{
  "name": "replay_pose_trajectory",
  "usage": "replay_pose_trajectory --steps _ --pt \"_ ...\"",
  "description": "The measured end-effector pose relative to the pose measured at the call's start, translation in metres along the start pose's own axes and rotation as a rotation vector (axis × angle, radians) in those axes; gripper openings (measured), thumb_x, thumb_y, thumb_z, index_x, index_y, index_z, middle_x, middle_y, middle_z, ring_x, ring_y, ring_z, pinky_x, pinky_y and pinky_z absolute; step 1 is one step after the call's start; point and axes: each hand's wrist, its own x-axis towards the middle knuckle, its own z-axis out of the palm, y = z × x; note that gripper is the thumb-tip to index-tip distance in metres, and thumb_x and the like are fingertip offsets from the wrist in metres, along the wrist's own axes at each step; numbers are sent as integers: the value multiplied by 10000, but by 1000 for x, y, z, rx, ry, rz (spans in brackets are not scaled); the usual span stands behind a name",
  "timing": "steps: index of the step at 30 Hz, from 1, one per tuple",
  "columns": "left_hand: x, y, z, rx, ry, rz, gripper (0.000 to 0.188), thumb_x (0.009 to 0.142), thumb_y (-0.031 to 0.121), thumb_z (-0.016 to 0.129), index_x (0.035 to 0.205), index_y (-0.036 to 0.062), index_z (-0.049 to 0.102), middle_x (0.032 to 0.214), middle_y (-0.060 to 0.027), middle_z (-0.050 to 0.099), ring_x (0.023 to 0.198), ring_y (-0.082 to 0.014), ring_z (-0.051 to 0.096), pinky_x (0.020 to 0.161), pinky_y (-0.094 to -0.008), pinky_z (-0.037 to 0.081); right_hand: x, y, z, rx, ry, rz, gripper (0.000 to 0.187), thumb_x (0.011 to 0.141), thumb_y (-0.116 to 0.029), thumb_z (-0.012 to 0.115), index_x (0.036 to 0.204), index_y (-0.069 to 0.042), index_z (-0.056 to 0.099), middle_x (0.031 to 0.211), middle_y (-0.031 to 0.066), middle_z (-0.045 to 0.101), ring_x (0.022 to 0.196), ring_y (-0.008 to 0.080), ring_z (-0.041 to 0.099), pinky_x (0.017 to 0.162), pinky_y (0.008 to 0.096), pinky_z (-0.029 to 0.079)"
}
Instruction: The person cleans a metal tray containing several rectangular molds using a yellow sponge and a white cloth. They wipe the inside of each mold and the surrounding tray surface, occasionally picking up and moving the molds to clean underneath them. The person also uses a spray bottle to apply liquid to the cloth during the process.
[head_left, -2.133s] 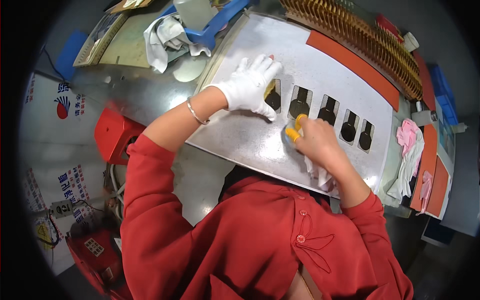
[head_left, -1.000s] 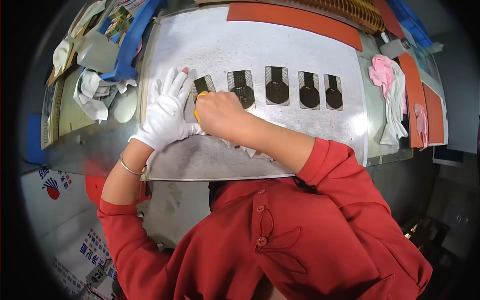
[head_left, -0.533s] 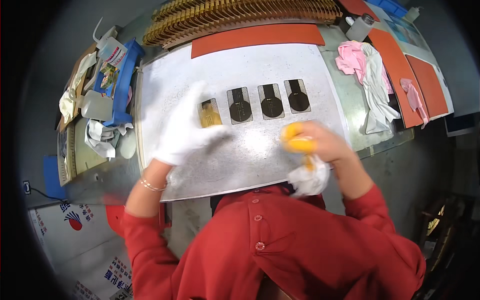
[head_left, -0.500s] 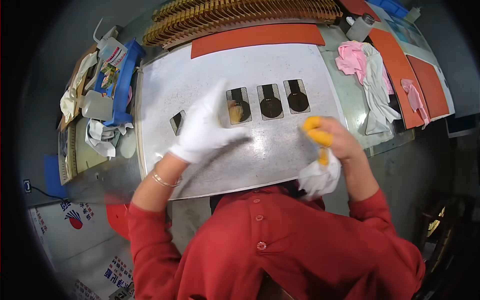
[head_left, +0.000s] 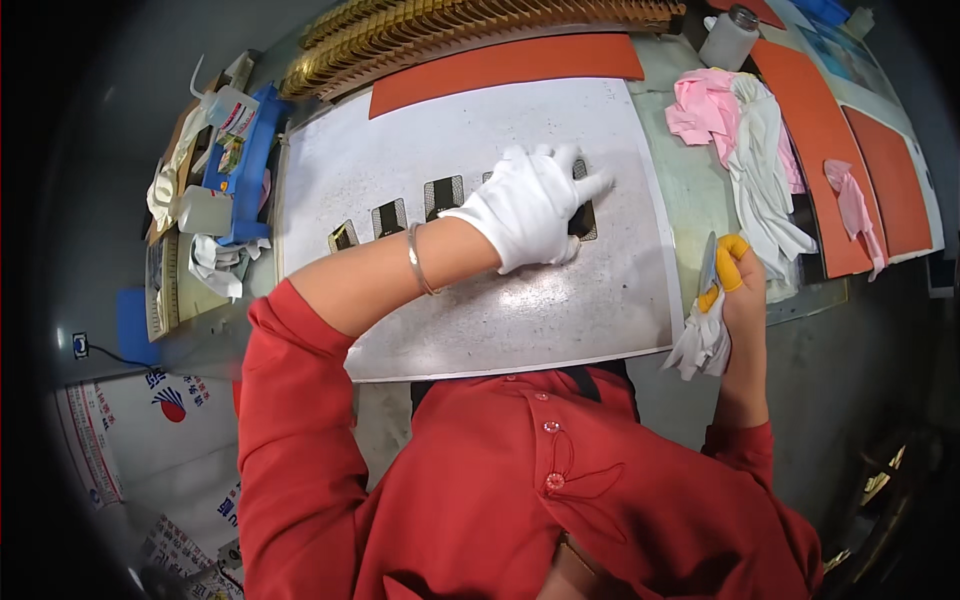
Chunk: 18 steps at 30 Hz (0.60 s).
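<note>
The metal plate (head_left: pixel 470 300) is a flat grey sheet lying on the bench, with a row of dark rectangular openings across its middle. The blade (head_left: pixel 707 263) is thin and grey, held nearly upright just beside the plate's right edge, together with a white cloth (head_left: pixel 700 345).

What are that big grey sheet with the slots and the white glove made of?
The sheet looks like thin metal with a dull, speckled grey finish: it shines softly under the light and its slots are cleanly cut. The glove on the left hand looks like soft woven cotton: matte white, creased at the fingers. Neither is certain by sight alone.
</note>
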Motion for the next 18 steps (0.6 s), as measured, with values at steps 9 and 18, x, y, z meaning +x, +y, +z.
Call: replay_pose_trajectory --steps 9,18 --pt "-7 23 -9 -89 169 -161 515 611 291 645 1031 39 487 1012 -196 483 916 -344 513 898 -472 372 -1 5 -6 -8 -8 -24 146 881 -155 536 935 -19 524 690 -1 510 509 67 471 415 208 397" --pt "-10 15 34 -540 503 -75 670 565 251 707 1132 20 435 1156 -219 445 1060 -376 460 918 -407 387 -1 8 -8 10 -49 -43 147 894 -147 516 953 -13 523 708 2 527 530 54 463 432 191 379"
